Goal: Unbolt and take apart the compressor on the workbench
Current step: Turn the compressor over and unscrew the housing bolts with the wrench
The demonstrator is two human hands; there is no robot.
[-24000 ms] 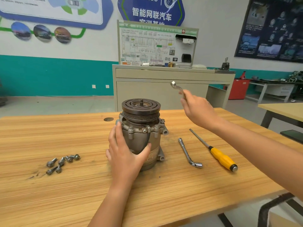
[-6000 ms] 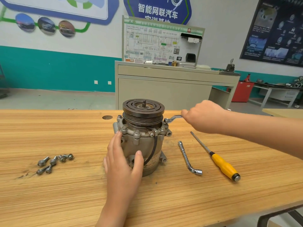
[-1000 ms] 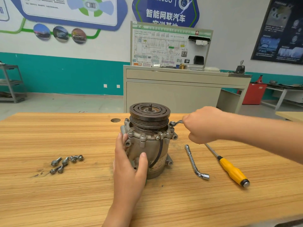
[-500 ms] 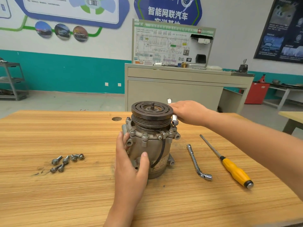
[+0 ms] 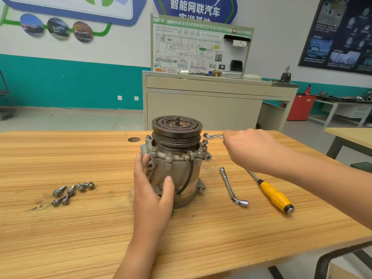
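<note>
Steadied the compressor [image 5: 177, 164], upright on the workbench [image 5: 90, 228], with the left hand [image 5: 151, 196] curled round its body and gripped the offset wrench [image 5: 213, 136] in the right hand [image 5: 248, 150], just off a flange bolt [image 5: 205, 142] — unbolting step, apparently — needing next to seat the wrench end on that bolt.

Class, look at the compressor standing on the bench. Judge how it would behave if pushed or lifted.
Probably heavy for its size: the compressor looks like solid cast metal. Pushed near the pulley, it might tip, since it stands on end; the left hand steadies its side. Likely rigid, not fragile.
</note>
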